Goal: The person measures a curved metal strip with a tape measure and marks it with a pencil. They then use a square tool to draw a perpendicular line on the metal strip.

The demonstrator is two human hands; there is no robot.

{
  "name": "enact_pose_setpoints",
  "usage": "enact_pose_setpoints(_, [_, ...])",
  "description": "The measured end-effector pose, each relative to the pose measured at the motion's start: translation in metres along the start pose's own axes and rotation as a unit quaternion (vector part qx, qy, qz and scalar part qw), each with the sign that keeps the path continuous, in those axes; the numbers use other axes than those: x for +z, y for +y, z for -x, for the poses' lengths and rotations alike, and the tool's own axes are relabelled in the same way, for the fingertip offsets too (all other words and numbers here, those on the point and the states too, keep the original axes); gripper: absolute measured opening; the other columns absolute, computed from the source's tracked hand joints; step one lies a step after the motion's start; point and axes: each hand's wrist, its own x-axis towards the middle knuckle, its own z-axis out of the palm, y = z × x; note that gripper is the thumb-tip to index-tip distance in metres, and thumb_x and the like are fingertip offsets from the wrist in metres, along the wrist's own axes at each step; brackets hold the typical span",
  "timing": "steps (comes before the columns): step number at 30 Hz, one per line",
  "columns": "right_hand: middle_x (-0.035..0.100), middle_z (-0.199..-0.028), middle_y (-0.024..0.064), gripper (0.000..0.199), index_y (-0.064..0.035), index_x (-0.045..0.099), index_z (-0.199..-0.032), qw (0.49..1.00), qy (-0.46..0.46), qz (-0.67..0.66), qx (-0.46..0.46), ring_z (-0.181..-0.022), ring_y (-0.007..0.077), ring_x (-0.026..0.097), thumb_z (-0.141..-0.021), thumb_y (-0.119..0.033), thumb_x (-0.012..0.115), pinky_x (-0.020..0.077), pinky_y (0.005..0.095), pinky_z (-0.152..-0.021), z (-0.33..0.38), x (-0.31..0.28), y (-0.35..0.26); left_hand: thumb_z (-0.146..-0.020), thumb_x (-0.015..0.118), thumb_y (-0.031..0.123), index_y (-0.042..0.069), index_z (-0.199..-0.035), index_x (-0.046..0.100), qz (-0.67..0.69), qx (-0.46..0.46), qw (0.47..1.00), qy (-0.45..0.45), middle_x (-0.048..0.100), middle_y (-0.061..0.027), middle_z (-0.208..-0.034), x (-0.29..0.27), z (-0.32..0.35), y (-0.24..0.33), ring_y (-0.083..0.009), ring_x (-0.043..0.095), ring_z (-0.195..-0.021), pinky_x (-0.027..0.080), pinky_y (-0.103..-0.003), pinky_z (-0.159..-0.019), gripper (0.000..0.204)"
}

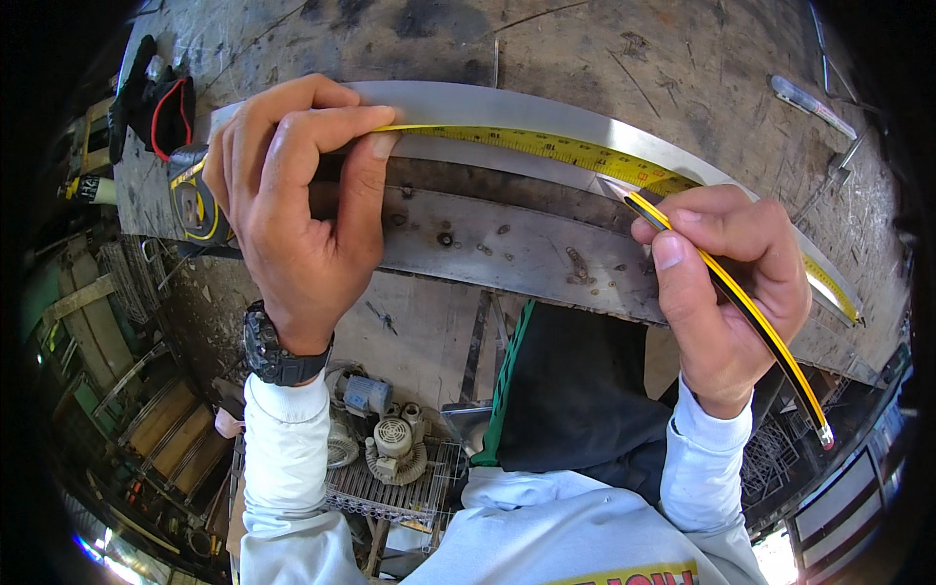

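With the left hand (302,185), pinching a yellow metal measuring tape (565,148) along a shiny grey metal strip (458,102), with room past its far edge. With the right hand (731,283), holding a yellow-and-black striped pencil (770,336) by the tape's near edge.

Table (439,44), one: the worn, brownish top is showing dark stains and scratches. On it: one long grey metal bar (487,107) is lying crosswise; one spotted metal strip (526,253) is running along the near edge; one black glove (144,93) is lying left; one whitish marker (814,105) is resting right.
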Motion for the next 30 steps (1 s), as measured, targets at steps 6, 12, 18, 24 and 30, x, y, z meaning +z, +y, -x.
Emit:
enact_pose_setpoints(6, [0.071, -0.100, 0.0189, 0.014, 0.0003, 0.060, -0.100, 1.000, -0.004, 0.022, -0.008, -0.086, 0.0210, 0.073, -0.091, 0.005, 0.070, 0.0588, 0.0322, -0.084, -0.002, 0.001, -0.001, -0.091, 0.079, 0.013, 0.015, -0.100, 0.076, 0.006, -0.002, 1.000, 0.004, 0.073, -0.0012, -0.106, 0.001, 0.001, -0.001, -0.0225, 0.064, -0.100, 0.040, -0.037, -0.095, 0.010])
enact_pose_setpoints(12, [0.071, -0.098, 0.0183, 0.015, 0.0001, 0.060, -0.099, 1.000, -0.008, 0.012, -0.004, -0.084, 0.0204, 0.072, -0.090, 0.001, 0.072, 0.0581, 0.0320, -0.081, -0.002, 0.002, -0.002, -0.091, 0.079, 0.013, 0.015, -0.101, 0.076, -0.002, -0.005, 1.000, -0.008, 0.072, -0.0012, -0.107, -0.001, 0.001, 0.000, -0.0229, 0.063, -0.102, 0.039, -0.038, -0.096, 0.011])
enact_pose_setpoints(18, [0.069, -0.092, 0.0168, 0.016, -0.0034, 0.060, -0.099, 0.994, -0.003, -0.083, 0.072, -0.078, 0.0176, 0.068, -0.090, -0.008, 0.073, 0.0535, 0.0291, -0.076, 0.000, -0.007, -0.006, -0.090, 0.079, 0.012, 0.015, -0.101, 0.076, 0.006, -0.018, 1.000, -0.014, 0.072, -0.0014, -0.107, -0.002, 0.001, 0.001, -0.0229, 0.062, -0.102, 0.039, -0.039, -0.097, 0.011])
enact_pose_setpoints(24, [0.069, -0.098, 0.0154, 0.020, -0.0024, 0.060, -0.105, 0.996, -0.006, -0.060, 0.061, -0.084, 0.0175, 0.068, -0.089, 0.000, 0.072, 0.0549, 0.0290, -0.082, 0.001, -0.006, -0.005, -0.089, 0.079, 0.010, 0.014, -0.100, 0.076, 0.010, -0.017, 1.000, -0.006, 0.072, -0.0018, -0.106, -0.001, 0.000, 0.001, -0.0231, 0.062, -0.102, 0.039, -0.039, -0.097, 0.011])
enact_pose_setpoints(30, [0.069, -0.099, 0.0167, 0.023, -0.0001, 0.059, -0.108, 0.999, -0.026, -0.042, -0.001, -0.088, 0.0180, 0.069, -0.088, 0.005, 0.070, 0.0559, 0.0294, -0.084, -0.002, 0.010, -0.006, -0.089, 0.079, 0.010, 0.014, -0.098, 0.076, 0.016, -0.005, 1.000, 0.002, 0.072, -0.0020, -0.104, 0.001, 0.000, -0.002, -0.0236, 0.063, -0.101, 0.039, -0.039, -0.097, 0.010])
